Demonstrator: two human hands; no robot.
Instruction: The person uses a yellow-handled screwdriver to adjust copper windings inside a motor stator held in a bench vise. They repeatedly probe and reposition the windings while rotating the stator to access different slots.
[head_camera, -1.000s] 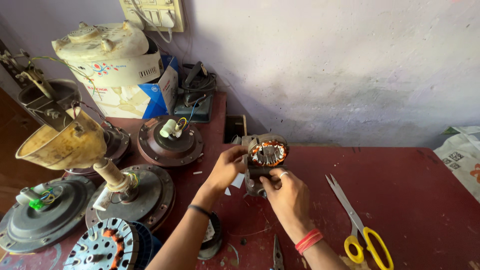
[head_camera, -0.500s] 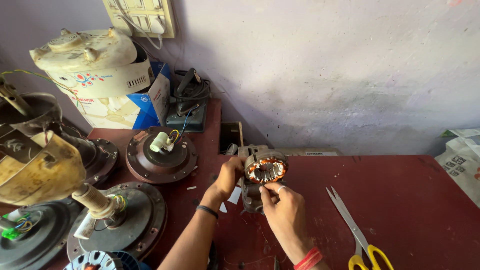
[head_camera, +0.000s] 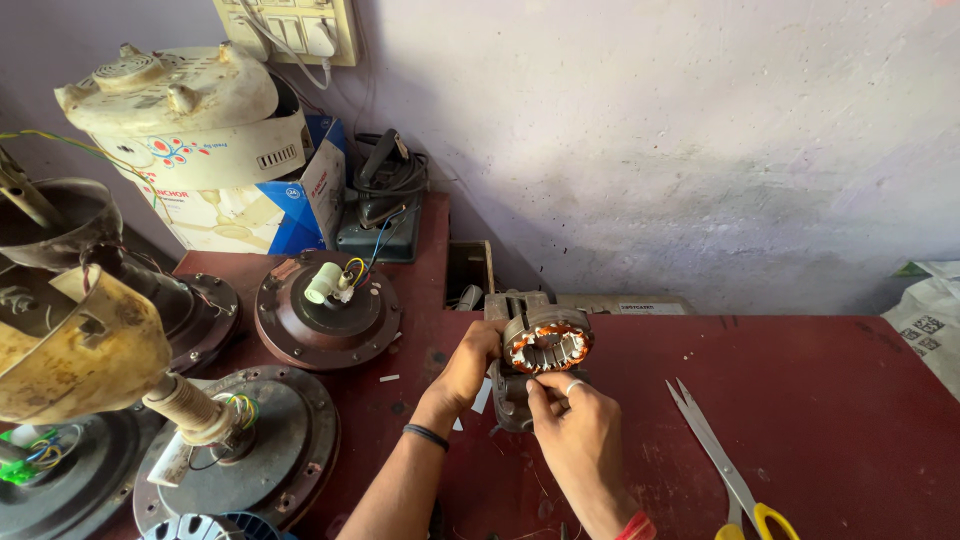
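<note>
On red bench, ringed copper-wound stator (head_camera: 546, 346), both hands.

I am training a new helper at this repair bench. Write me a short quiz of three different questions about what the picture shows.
1. True or false: both hands touch the motor stator with copper windings.
2. Which tool lies on the red table to the right of the right hand?
A. hammer
B. scissors with yellow handles
C. soldering iron
3. Fill in: the brown ceiling fan motor with a white part on top lies to the ____ of the left hand.

Key
1. True. The left hand holds its side; the right hand's fingers are at its front edge.
2. B, the scissors.
3. left
</note>
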